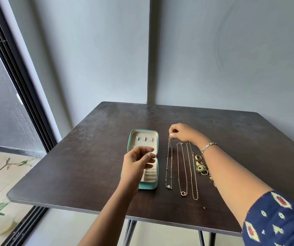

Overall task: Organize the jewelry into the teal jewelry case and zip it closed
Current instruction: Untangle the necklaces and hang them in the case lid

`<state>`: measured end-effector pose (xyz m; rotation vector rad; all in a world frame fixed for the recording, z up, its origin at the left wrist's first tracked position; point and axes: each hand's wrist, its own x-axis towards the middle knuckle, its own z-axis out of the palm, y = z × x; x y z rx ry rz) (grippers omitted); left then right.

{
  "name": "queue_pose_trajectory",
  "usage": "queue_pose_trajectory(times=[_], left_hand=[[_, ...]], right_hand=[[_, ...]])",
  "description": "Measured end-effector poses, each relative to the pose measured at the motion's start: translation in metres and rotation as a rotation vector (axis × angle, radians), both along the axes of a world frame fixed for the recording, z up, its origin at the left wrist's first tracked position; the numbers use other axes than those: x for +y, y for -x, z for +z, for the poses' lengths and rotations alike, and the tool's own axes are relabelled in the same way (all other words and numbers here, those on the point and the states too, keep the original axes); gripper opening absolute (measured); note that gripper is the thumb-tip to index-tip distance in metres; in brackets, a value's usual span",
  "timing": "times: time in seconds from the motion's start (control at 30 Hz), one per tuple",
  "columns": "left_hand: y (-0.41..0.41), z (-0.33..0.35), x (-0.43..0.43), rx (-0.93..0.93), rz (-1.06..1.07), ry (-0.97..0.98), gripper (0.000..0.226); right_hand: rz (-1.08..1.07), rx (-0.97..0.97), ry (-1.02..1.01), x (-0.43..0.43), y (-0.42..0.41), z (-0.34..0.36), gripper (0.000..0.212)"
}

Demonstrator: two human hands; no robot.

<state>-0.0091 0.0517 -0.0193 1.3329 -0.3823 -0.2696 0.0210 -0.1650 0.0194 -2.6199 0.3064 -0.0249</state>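
Navy cloth with yellow and pink motifs, a sleeve (275, 219), fills the lower right of the frame, and I see a dark brown table (71, 174) past it. At centre the left hand (137, 162) hovers over the open teal case (148, 186), fingers loosely curled, with nothing in them that I can make out. The case lies on the table, its cream lining showing. Just right of it three necklaces lie side by side: a pearl necklace (169, 164), a necklace with linked rings (182, 167) and a gold chain (192, 172). Further right sits a cluster of rings and earrings (200, 166). Above them the right hand (181, 133), with a bracelet (209, 145) on its wrist, pinches the pearl necklace's top end between thumb and forefinger.
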Motion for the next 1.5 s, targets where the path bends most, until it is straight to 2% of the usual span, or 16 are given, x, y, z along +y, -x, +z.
queue_pose_trajectory(times=[0.13,0.33,0.8,1.07,1.27,1.43,1.5], left_hand=[[0.0,0.008,-0.004,-0.018,-0.002,-0.026,0.012],[0.002,0.017,-0.013,-0.065,0.009,-0.058,0.015],[0.014,0.06,-0.026,-0.212,0.037,-0.065,0.008],[0.027,0.073,-0.025,-0.259,-0.036,-0.051,0.013],[0.033,0.067,-0.021,-0.204,-0.091,-0.024,0.013],[0.041,0.059,-0.021,-0.134,-0.178,0.019,0.014],[0.043,0.058,-0.02,-0.121,-0.189,0.034,0.014]], right_hand=[[-0.008,-0.085,-0.315,0.009,0.01,0.019,0.028],[0.075,-0.155,-0.488,0.015,0.032,0.049,0.028],[0.267,-0.183,-0.532,0.04,0.074,0.11,0.018],[0.265,-0.201,-0.571,0.054,0.089,0.133,0.017],[0.221,-0.208,-0.696,0.063,0.099,0.148,0.015],[0.209,-0.211,-0.696,0.064,0.106,0.156,0.008],[0.194,-0.208,-0.628,0.063,0.108,0.159,0.008]])
